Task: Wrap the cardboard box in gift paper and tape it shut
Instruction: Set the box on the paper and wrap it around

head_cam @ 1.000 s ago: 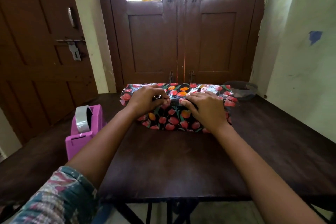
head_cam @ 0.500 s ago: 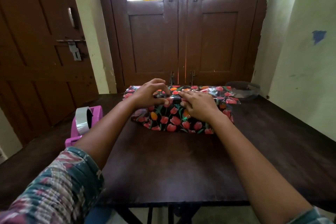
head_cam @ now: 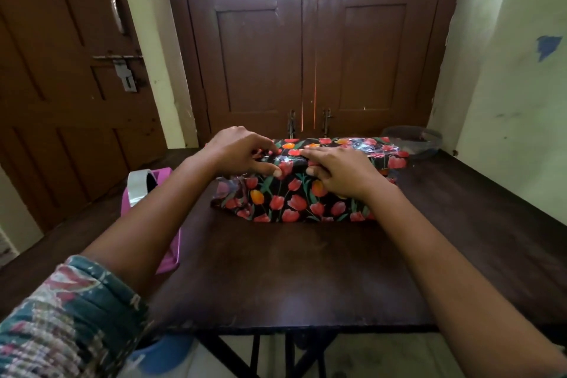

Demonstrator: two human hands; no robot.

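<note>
Fingers (head_cam: pixel 261 143) of left hand (head_cam: pixel 237 152) have uncurled along top of wrapped box (head_cam: pixel 294 199).

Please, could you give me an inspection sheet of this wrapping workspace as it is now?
Surface: dark wooden table.
Job's things: wrapped box with tulip print, on the far half of the table; pink tape dispenser at the left.
Clutter: bowl at the far right corner.
Grippers: left hand has fingertips on the box top and thumb on its front; right hand lies flat on the box.
Cables: nothing seen.
Surroundings: brown doors behind, pale wall at the right.
</note>
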